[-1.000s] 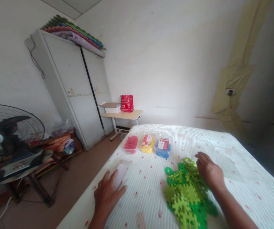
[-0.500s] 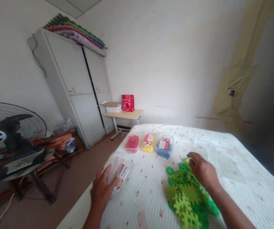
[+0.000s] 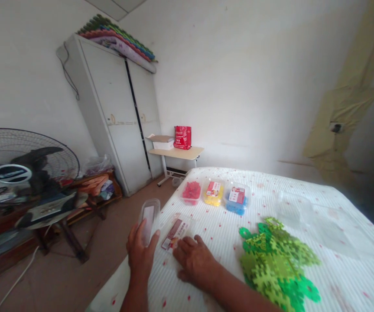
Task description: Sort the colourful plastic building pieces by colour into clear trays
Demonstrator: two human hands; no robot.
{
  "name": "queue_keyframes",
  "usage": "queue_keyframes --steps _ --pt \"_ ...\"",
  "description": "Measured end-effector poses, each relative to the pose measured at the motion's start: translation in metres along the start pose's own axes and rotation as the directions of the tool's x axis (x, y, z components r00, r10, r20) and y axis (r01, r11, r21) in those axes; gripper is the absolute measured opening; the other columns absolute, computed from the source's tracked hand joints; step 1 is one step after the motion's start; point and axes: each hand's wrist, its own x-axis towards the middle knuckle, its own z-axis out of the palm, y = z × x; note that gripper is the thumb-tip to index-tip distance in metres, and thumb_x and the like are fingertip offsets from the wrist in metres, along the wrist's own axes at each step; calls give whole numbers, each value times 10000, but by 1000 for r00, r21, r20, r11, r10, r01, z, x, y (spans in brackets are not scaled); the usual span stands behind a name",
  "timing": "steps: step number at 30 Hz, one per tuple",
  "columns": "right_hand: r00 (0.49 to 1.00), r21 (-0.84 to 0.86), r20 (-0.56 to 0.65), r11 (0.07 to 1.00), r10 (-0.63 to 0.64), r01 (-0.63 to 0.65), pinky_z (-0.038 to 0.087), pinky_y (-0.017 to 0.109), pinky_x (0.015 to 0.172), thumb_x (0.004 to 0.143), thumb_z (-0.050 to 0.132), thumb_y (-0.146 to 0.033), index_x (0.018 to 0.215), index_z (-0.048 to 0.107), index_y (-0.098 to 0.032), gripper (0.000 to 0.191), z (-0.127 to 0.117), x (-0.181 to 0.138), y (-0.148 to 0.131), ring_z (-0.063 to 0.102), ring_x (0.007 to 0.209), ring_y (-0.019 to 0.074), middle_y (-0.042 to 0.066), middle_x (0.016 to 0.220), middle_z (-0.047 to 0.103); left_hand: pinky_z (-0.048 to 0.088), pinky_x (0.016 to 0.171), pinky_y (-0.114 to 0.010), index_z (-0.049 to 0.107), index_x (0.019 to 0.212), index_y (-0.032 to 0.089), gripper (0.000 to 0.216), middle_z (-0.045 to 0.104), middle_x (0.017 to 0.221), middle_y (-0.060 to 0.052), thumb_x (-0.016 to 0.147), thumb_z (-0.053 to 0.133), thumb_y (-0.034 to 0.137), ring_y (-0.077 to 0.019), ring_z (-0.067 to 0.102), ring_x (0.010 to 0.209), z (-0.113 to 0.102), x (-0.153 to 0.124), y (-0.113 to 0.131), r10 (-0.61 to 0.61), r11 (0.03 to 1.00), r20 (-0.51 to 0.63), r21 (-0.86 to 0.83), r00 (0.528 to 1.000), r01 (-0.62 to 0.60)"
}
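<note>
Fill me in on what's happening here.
A person's left hand holds a tilted clear plastic box or lid, while the right hand has its fingers on or just above a labelled clear plastic piece on the spotted cloth. Green interlocking pieces lie heaped to the right. Farther back stand three clear tubs, of red pieces, yellow pieces and blue pieces, in a row.

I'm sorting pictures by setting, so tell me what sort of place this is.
Probably a room in a home, though a playroom is possible: a tall cabinet, a large fan and green plastic pieces heaped on a spotted white cloth.
</note>
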Motion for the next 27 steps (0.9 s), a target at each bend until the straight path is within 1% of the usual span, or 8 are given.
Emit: queue_keyframes --steps 6,9,12,15,17,20,23,27 --pt "988 -151 -103 984 -114 98 391 426 797 853 482 -260 848 571 -144 146 20 8 -4 535 790 198 73 839 636 314 1038 -476 495 1227 232 546 419 1302 -103 750 519 496 -287 390 1230 0 0 2 -9 994 -46 -106 999 4" --pt "963 -218 -167 960 -213 175 402 366 687 863 442 -174 779 544 -144 136 23 6 -8 529 712 186 68 752 615 313 1045 -456 477 1245 223 551 403 1319 -103 762 510 485 -282 370 1248 -4 -1 6 -12 993 -99 -115 995 1" --pt "949 -229 -236 961 -210 156 389 314 595 861 433 -154 806 537 -141 119 10 5 -6 542 706 192 75 760 612 291 1067 -426 420 1288 211 552 354 1360 -105 798 466 461 -266 332 1280 -10 -3 12 -23 997 -147 -73 989 12" --pt "925 -172 -376 985 -54 -13 398 298 600 896 356 -149 913 545 -135 190 -23 11 8 569 718 189 88 821 635 281 1077 -422 345 1326 219 549 312 1394 -101 831 408 447 -249 303 1303 -15 -5 20 -33 999 -156 -5 987 33" --pt "887 -12 -417 975 199 -224 403 273 612 925 301 -181 892 552 -148 255 -48 19 23 585 674 163 70 755 640 287 1073 -428 302 1340 225 550 297 1403 -102 840 379 441 -241 298 1311 -16 -6 26 -25 999 -138 30 990 29" --pt "769 284 -271 811 579 -511 407 216 597 939 287 -237 896 555 -159 282 -67 33 49 610 642 122 58 754 663 278 1078 -426 289 1335 208 563 288 1403 -112 831 370 447 -238 283 1319 -15 -8 31 31 999 -103 27 994 -28" --pt "720 377 -31 675 693 -634 424 197 568 929 328 -278 896 566 -149 273 -54 41 64 631 619 114 63 751 686 261 1087 -406 325 1311 196 561 288 1406 -110 814 384 452 -237 275 1321 -12 -12 33 112 994 -60 10 992 -112" --pt "689 305 78 641 720 -704 456 248 558 904 381 -325 906 586 -113 295 -23 39 62 666 654 176 123 738 695 283 1068 -404 370 1288 220 561 311 1410 -89 780 436 449 -237 299 1306 -5 -17 33 176 981 59 76 983 -180"
